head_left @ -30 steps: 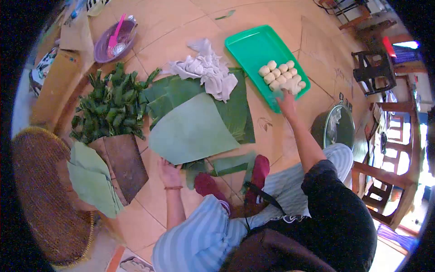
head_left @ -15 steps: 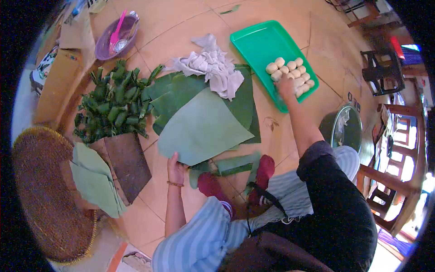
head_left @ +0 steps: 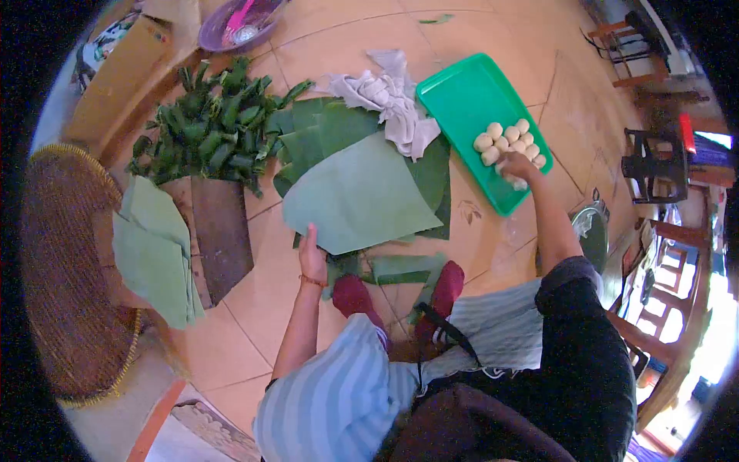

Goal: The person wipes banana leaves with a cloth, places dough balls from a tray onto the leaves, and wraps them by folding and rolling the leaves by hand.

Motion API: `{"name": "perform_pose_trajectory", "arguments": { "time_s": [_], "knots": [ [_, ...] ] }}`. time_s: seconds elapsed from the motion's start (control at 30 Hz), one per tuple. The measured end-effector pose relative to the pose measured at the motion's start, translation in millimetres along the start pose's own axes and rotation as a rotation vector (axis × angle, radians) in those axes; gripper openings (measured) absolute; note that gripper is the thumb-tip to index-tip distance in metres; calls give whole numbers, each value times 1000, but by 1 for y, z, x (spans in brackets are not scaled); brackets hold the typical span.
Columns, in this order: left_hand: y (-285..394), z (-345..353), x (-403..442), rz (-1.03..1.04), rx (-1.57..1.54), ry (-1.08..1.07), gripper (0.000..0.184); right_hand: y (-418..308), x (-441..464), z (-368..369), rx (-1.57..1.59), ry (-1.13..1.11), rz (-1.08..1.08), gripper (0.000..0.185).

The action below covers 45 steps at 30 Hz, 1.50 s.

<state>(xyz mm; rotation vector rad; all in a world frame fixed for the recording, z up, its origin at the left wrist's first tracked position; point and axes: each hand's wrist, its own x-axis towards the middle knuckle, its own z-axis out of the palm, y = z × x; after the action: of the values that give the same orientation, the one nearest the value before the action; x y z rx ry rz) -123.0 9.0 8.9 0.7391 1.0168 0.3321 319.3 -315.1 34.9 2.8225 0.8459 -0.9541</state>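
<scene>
My left hand [head_left: 311, 258] pinches the near left corner of a large pale-green banana leaf piece [head_left: 362, 196], thumb on top. The piece lies over darker banana leaves [head_left: 339, 123] on the floor. My right hand [head_left: 519, 165] reaches into the green tray [head_left: 459, 92], fingers curled down on a pale dough ball [head_left: 516, 183] at the near end; the fingers partly hide it. Several more dough balls [head_left: 502, 144] sit clustered beside that hand. A crumpled light cloth [head_left: 392, 100] rests on the far edge of the leaves.
Rolled green leaf bundles [head_left: 219, 127] lie left, behind a brown box [head_left: 219, 239]. More cut leaves [head_left: 154, 254] rest by a woven basket [head_left: 73, 277]. A purple basin [head_left: 269, 32] holds a pink utensil. A metal bucket [head_left: 591, 235] stands right; leaf strips [head_left: 404, 269] lie near my feet.
My view has shifted, moving the scene within the frame. My right hand stays over the near end of the dough balls, fingers now more curled. My left hand still holds the leaf corner.
</scene>
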Motion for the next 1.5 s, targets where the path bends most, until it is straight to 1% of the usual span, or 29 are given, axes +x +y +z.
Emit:
{"name": "perform_pose_trajectory", "arguments": {
  "time_s": [0.03,0.1,0.13,0.2,0.27,0.3,0.33,0.37,0.4,0.43,0.5,0.53,0.6,0.63,0.7,0.73,0.83,0.9,0.93,1.0,1.03,1.13,1.2,1.23,1.3,1.33,1.37,1.4,1.5],
  "knots": [
    [1,1,-1,21,8,-19,41,0,-3,-6,238,58,11,38],
    [0,7,-1,3,-222,-32,48,-12,-4,-9,721,143,11,37],
    [-1,7,-1,3,-336,-23,52,-25,-1,-7,581,293,-111,37],
    [-6,3,4,85,-692,-182,57,-78,-15,-4,622,363,-229,38],
    [2,3,-2,-7,-869,-381,57,-183,-53,-17,952,227,-197,40],
    [5,5,-3,-55,-961,-498,57,-214,-56,-1,925,217,-252,42],
    [5,4,-2,-84,-960,-460,56,-245,-61,15,893,212,-304,43],
    [1,2,1,-116,-962,-423,55,-294,-92,2,810,126,-223,45],
    [-1,2,3,-152,-963,-388,54,-304,-71,48,904,209,-404,44],
    [0,4,2,-140,-906,-364,52,-322,-67,75,993,147,-425,42],
    [8,12,1,-123,-789,-318,48,-368,-85,92,802,361,-544,39],
    [-3,10,7,-115,-763,-301,46,-380,-89,102,713,447,-612,38],
    [-17,10,17,-100,-716,-275,43,-391,-97,115,675,439,-624,37],
    [-18,10,18,-126,-708,-247,40,-393,-100,117,654,436,-633,37],
    [-17,8,15,-179,-690,-184,34,-392,-105,110,854,314,-512,35],
    [-15,7,14,-176,-651,-193,31,-392,-108,106,950,250,-445,34],
    [-6,6,9,-173,-529,-229,23,-385,-105,106,882,254,-503,31],
    [0,1,9,-172,-441,-255,18,-385,-104,109,735,312,-577,29],
    [0,-5,12,-169,-409,-285,20,-385,-104,109,662,341,-611,28],
    [3,-9,13,-170,-343,-350,22,-381,-104,106,608,323,-669,29],
    [5,-7,13,-173,-368,-363,23,-379,-101,102,581,324,-697,29],
    [4,-4,13,-192,-473,-381,27,-367,-96,89,832,72,-600,30],
    [-2,-1,19,-218,-584,-378,30,-343,-96,63,851,264,-508,31],
    [2,-1,19,-219,-578,-427,33,-326,-100,43,851,364,-456,32],
    [4,0,16,-188,-562,-384,34,-284,-109,-2,706,744,-451,34],
    [6,-2,16,-167,-550,-357,34,-252,-95,-12,790,834,-466,36],
    [-3,-10,24,-204,-594,-342,35,-231,-94,-29,500,933,-443,36],
    [0,-6,23,-193,-586,-343,33,-212,-93,-43,212,1012,-418,36],
    [5,2,18,-156,-580,-311,28,-128,-39,-43,63,765,-297,35]
  ]
}}
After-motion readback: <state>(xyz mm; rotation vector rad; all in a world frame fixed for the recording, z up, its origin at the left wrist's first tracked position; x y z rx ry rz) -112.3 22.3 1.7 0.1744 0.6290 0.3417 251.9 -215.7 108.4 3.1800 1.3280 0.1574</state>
